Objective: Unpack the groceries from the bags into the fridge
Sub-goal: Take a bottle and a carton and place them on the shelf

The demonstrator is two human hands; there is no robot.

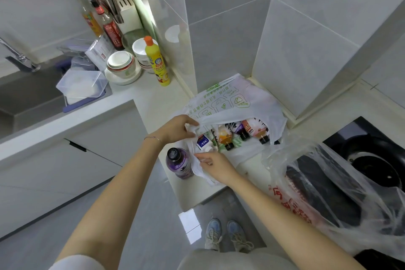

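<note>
A clear plastic bag [291,199] with red print lies just right of the white grocery bag [236,103] on the counter [153,98]. The right hand [215,166] pinches the white bag's lower mouth edge. A purple drink bottle [178,163] stands just left of the bag. The left hand [184,127] grips the upper edge. Inside the white bag lie dark-capped striped bottles [225,137] and a small white bottle [203,143].

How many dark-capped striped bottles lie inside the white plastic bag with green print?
3: orange striped bottle leftmost, purple striped bottle in the middle, pink striped bottle rightmost. The white plastic bag may hide more.
</note>
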